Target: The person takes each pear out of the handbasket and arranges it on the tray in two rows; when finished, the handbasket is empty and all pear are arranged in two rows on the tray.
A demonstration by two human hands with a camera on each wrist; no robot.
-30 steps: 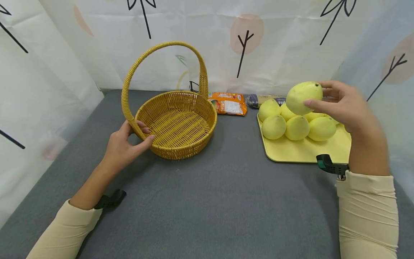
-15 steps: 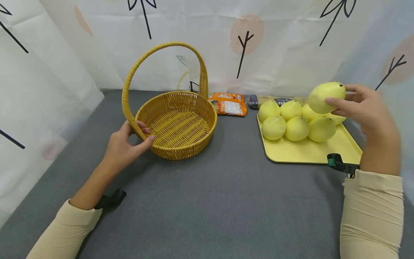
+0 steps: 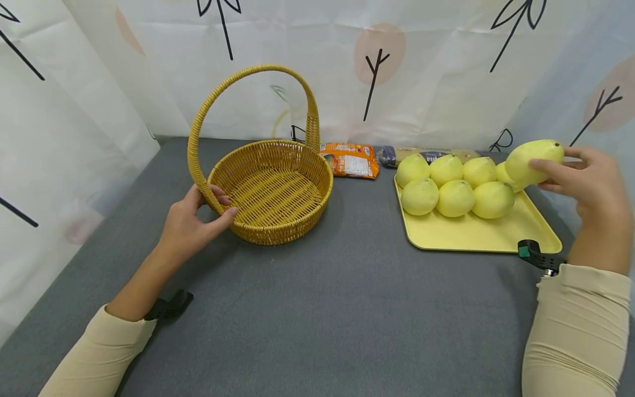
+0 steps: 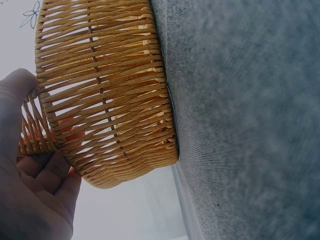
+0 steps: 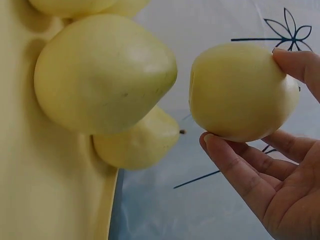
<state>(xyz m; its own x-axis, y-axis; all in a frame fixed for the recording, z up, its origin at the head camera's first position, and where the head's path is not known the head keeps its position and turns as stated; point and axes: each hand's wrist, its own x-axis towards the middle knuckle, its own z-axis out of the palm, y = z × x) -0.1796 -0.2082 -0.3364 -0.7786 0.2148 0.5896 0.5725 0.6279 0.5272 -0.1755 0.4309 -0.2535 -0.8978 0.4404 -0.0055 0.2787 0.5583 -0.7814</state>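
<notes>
My left hand [image 3: 190, 226] holds the base of the tall handle on a golden woven basket [image 3: 270, 234], thumb on the rim side. The basket stands upright on the table and its inside is bare. In the left wrist view, the fingers [image 4: 52, 172] curl round the handle's foot. My right hand [image 3: 590, 179] pinches a pale yellow-green, pear-shaped fruit [image 3: 533, 160] between thumb and fingers, raised over the right back corner of a yellow tray [image 3: 476, 234]. Several like fruits [image 3: 456, 197] lie in two rows on the tray. The right wrist view shows the held fruit [image 5: 240, 92] apart from the nearest one.
An orange packet [image 3: 349, 160] lies behind the basket's right side. Beside it, a long clear-and-purple package [image 3: 407, 154] lies behind the tray. A printed white curtain [image 3: 322, 105] hangs along the table's back and sides. The grey table [image 3: 317, 309] stretches toward me.
My right hand has carried the fruit rightward, then lower, from above the middle of the row to its right end. My left hand and the basket have stayed put.
</notes>
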